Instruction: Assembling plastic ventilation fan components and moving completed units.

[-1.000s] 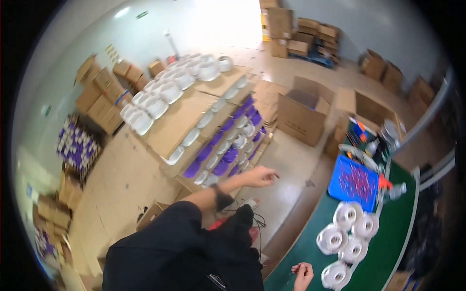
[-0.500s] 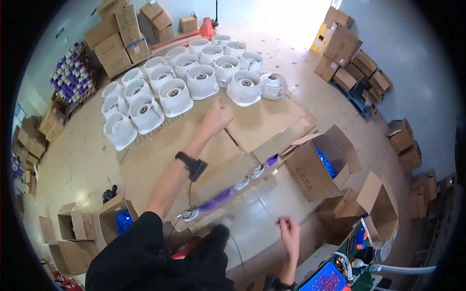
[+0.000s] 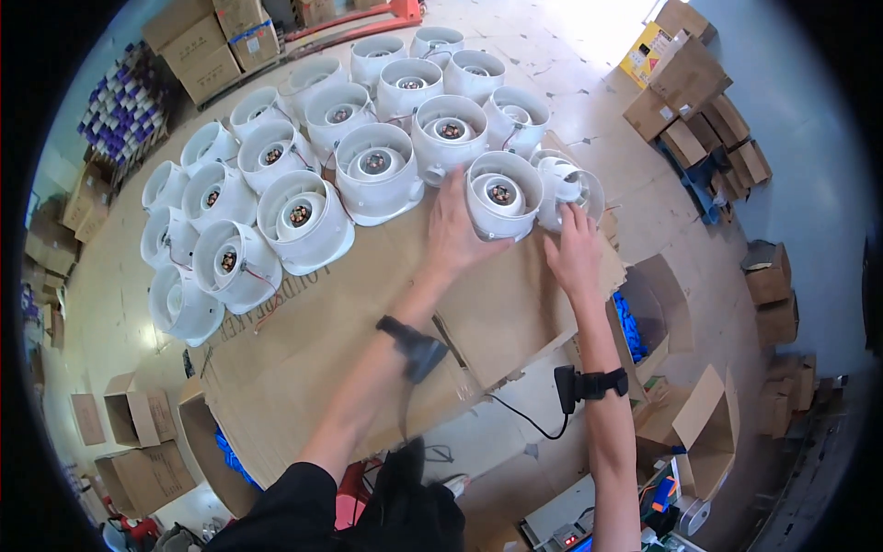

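Observation:
My left hand [image 3: 452,235] is at the near left side of a white round loudspeaker housing [image 3: 502,195]. Its thumb stretches along the front of the housing and its fingers point away from me, apart from the thumb. Just right of that housing lies a tilted white housing, its cup-shaped horn [image 3: 568,188] turned to the side. The bent fingers of my right hand [image 3: 576,248] are on the near edge of this horn; their tips are partly hidden. Several similar white housings [image 3: 379,170] stand in rows beyond and to the left, with round metallic parts in their centres.
Brown cardboard [image 3: 368,276] covers the work surface under the housings. Open cartons with blue contents [image 3: 635,327] stand at the right and lower left. Stacked cartons [image 3: 685,78] and a red pallet truck [image 3: 354,28] are farther off. A black cable [image 3: 529,419] hangs by my right wrist.
My right hand has risen from low on the right to the tilted housing. The left hand has gone forward to the neighbouring housing. The view has shifted closer to the rows.

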Tool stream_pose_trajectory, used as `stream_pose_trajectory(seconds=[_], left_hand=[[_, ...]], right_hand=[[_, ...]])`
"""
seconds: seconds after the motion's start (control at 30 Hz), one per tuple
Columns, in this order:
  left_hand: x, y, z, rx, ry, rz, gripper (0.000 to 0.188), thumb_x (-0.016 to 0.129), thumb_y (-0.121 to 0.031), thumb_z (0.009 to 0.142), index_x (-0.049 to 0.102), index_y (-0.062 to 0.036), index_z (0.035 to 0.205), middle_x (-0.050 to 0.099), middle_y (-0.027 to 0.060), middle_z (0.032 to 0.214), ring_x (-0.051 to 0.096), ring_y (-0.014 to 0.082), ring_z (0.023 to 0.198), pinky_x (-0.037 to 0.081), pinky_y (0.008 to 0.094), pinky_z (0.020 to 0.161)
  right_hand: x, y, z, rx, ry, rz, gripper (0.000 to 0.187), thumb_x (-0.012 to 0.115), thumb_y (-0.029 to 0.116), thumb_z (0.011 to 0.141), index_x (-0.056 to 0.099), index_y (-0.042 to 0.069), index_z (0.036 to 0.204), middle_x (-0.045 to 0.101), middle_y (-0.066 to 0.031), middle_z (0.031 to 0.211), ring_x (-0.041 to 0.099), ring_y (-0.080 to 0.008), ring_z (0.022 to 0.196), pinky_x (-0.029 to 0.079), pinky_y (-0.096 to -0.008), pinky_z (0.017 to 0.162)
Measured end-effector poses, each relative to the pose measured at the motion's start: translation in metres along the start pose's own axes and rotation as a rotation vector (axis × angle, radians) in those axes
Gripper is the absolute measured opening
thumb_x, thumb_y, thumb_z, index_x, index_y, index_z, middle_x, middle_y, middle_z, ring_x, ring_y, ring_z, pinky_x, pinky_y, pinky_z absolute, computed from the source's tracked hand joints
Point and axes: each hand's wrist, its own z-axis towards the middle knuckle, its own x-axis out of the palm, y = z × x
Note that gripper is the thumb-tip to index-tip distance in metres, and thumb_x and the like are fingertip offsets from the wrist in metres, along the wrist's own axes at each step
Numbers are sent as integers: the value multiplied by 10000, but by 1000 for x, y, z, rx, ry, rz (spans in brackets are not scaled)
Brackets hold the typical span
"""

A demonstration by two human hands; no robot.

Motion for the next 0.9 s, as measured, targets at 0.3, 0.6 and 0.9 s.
stream_pose_trajectory(seconds=[0.3,0.6,0.9], left_hand=[[-4,5,1,8,-6,66,1356,939,-367,539,101,-16,1546,365,273,1451,390,445,1341,343,522,1107],[-4,-6,-5,32,31,-73,1267,961,-352,479,246,-18,1470,422,237,1356,435,410,1252,372,495,1077],[-35,4,-32,46,163,-401,1335,964,-243,468,181,26,1515,399,206,1450,425,319,1349,369,424,1125]], right_hand=[[8,3,27,163,170,-18,442,712,205,817,581,29,1200,620,-182,1156,647,-387,981,535,-486,784],[-25,-7,-22,309,232,-54,287,714,223,825,667,-23,966,655,-194,1047,657,-416,908,532,-508,770],[-108,8,-148,421,79,173,250,720,145,812,694,25,1031,662,-139,1050,654,-359,939,529,-469,773]])
